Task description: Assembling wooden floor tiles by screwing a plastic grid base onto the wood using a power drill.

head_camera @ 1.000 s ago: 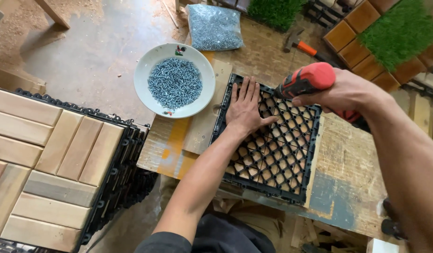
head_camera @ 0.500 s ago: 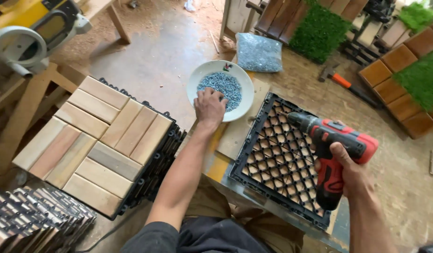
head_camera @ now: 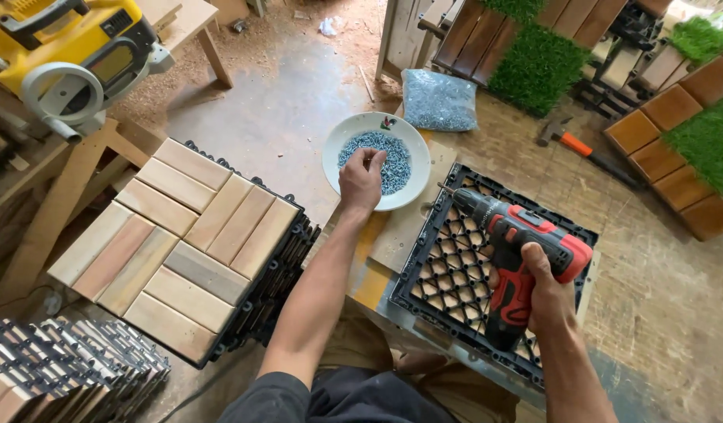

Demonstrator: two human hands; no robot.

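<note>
My left hand (head_camera: 361,177) reaches into a white bowl (head_camera: 338,149) filled with small grey screws (head_camera: 393,160), fingers pinched down among them. My right hand (head_camera: 545,294) grips a red and black cordless drill (head_camera: 518,243) by its handle, bit pointing up-left over a black plastic grid tile base (head_camera: 455,266). The grid lies on a small worn wooden bench (head_camera: 377,258) in front of me. Whether the left fingers hold a screw is hidden.
A stack of wooden-slat deck tiles (head_camera: 181,243) stands at left, with more tiles on edge (head_camera: 64,360) lower left. A yellow saw (head_camera: 72,47) sits upper left. A bag of screws (head_camera: 438,99), a hammer (head_camera: 573,141), artificial grass tiles (head_camera: 537,66) and brown tiles (head_camera: 674,110) lie beyond.
My left hand left the grid and moved up into the screw bowl. My right hand drew the drill back down over the grid. The view shifted left.
</note>
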